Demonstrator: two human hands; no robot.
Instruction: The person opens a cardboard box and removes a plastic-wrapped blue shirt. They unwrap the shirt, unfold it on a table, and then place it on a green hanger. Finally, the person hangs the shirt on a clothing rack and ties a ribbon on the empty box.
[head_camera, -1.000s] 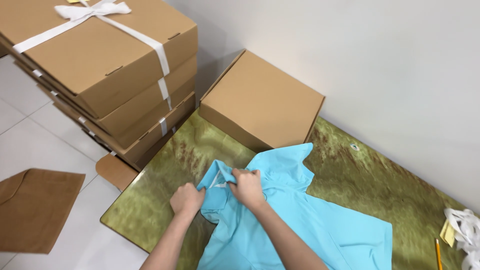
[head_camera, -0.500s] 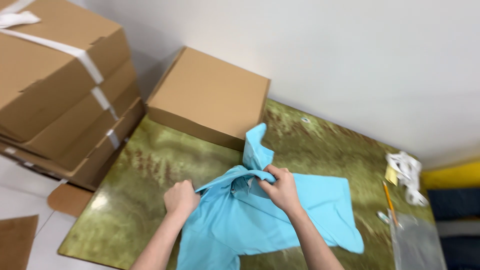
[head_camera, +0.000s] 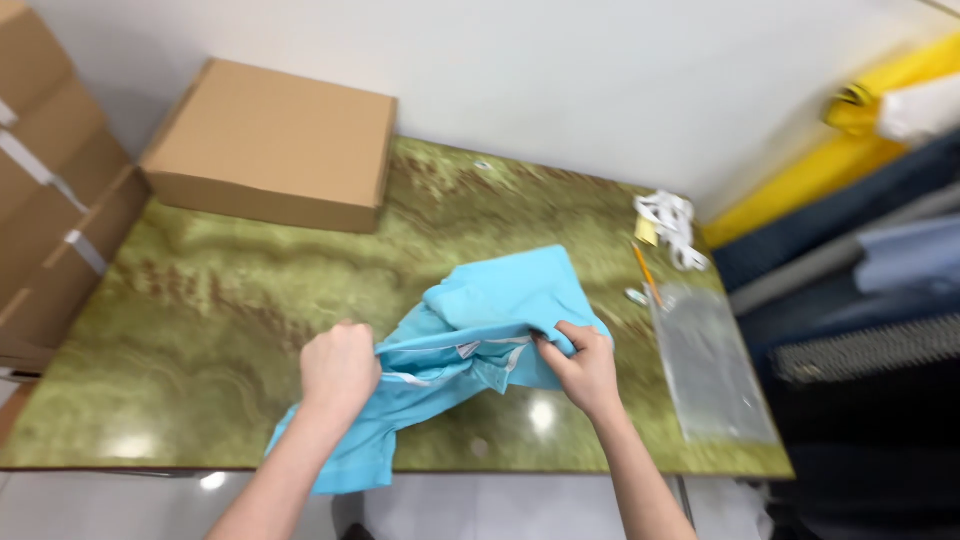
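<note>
**Light blue shirt held in both hands over green worktop**

Worktop (head_camera: 200, 300): green, marbled, glossy, filling most of the view.

Cardboard box (head_camera: 270, 140): flat, plain brown, closed, at the worktop's far left corner against the wall.

Light blue shirt (head_camera: 510, 295): bunched at the middle of the near edge, one end hanging over that edge, the rest heaped on the surface.

Clear plastic bag (head_camera: 710, 365): lying flat along the right edge, well apart from the shirt.

Left hand (head_camera: 340, 370): fingers closed into a fist around a gathered fold of the shirt.

Right hand (head_camera: 585, 365): fingers pinched shut on the shirt's edge, seemingly near the collar, though the blur makes that uncertain.

White ribbon scraps (head_camera: 670, 225): heaped at the far right corner.

Pencil (head_camera: 647, 272): orange, just beyond the bag.
</note>
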